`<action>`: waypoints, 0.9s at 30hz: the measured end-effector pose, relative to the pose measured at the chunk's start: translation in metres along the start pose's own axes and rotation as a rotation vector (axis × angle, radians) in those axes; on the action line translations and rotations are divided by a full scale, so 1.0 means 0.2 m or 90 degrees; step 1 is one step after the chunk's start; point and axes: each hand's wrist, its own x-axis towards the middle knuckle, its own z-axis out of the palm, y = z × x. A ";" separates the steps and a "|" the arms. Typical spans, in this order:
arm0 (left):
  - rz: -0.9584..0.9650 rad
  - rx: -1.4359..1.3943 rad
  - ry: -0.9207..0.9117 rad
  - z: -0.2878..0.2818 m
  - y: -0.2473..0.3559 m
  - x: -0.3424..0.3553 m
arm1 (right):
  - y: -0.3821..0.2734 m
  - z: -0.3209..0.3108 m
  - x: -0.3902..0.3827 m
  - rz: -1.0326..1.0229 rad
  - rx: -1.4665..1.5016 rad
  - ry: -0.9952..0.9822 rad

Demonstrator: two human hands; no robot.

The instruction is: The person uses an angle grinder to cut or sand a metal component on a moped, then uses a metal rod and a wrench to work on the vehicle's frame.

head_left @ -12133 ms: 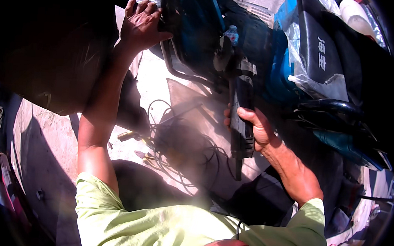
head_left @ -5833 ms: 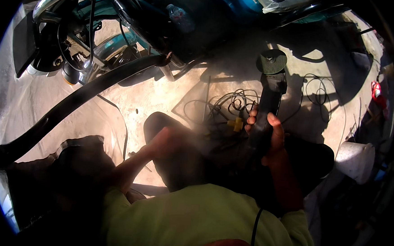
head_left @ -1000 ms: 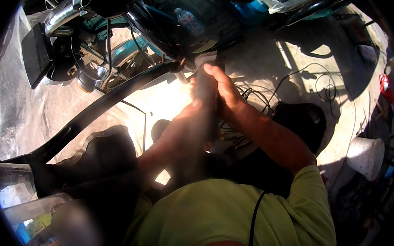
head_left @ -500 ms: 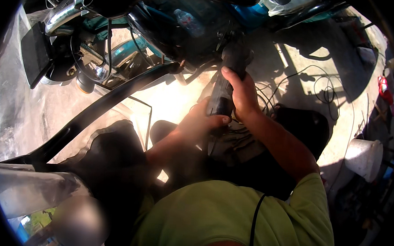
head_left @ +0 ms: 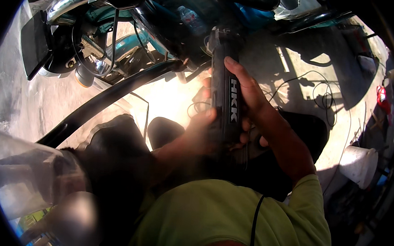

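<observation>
My right hand (head_left: 246, 90) is closed round the upper body of a dark, elongated angle grinder (head_left: 225, 95), thumb along its top. My left hand (head_left: 199, 127) grips the lower part, its fingertips wrapping underneath; haze and glare blur it. The grinder's head (head_left: 222, 36) points away from me, close beneath the dark body of a teal and black two-wheeled vehicle (head_left: 151, 18), near a curved black tube (head_left: 103, 98). I cannot tell whether its head touches anything; the disc is mostly hidden. A clear plastic bottle (head_left: 189, 18) lies in the vehicle's footboard area.
Chrome parts (head_left: 66, 7) and hanging cables are at the upper left. A looped cord (head_left: 328, 97) lies on the sunlit concrete floor (head_left: 31, 108). A white bucket (head_left: 357, 164) and a red object (head_left: 381, 96) are at the right, a blurred shiny surface (head_left: 31, 171) at lower left.
Twelve seconds ago my right hand alone held the grinder. Now both hands do. In the last half second its head has moved up and left, and its side has turned into view.
</observation>
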 end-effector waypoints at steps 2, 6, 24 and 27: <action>0.019 -0.027 0.009 0.04 0.01 0.02 | -0.08 0.07 -0.02 0.034 -0.089 0.042; 0.037 -0.094 -0.007 0.05 0.02 0.06 | -0.13 0.10 0.00 0.043 -0.094 0.068; 0.059 -0.124 -0.050 0.04 0.02 0.08 | -0.15 0.10 0.05 0.098 -0.207 0.046; 0.064 -0.135 -0.063 0.05 0.03 0.08 | -0.16 0.11 0.05 0.111 -0.194 0.048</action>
